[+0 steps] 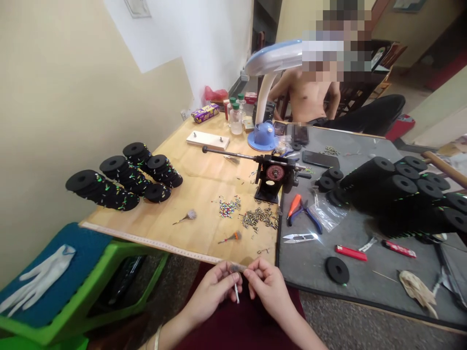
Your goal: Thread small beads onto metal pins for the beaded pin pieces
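Note:
Just off the table's front edge, my left hand [218, 286] and my right hand [267, 286] meet, fingers closed in a pinch. Between their fingertips is a small greyish piece [238, 268], partly covered by the fingers, so its kind is unclear. A thin white strip [237, 294] hangs down by my left fingers. Nearby on the wood lie a small orange-banded tuft on a stem [235, 236], a similar grey tuft [190, 214], colourful beads [229, 208] and a heap of small metal pieces [260, 218].
A hand-cranked winder [272, 177] stands mid-table by a blue lamp [263, 135]. Black foam spools [113, 167] stack at left, more [401, 187] at right. Snips [301, 238], pliers [304, 215] and a red cutter [350, 253] lie on the grey mat. Another person sits opposite.

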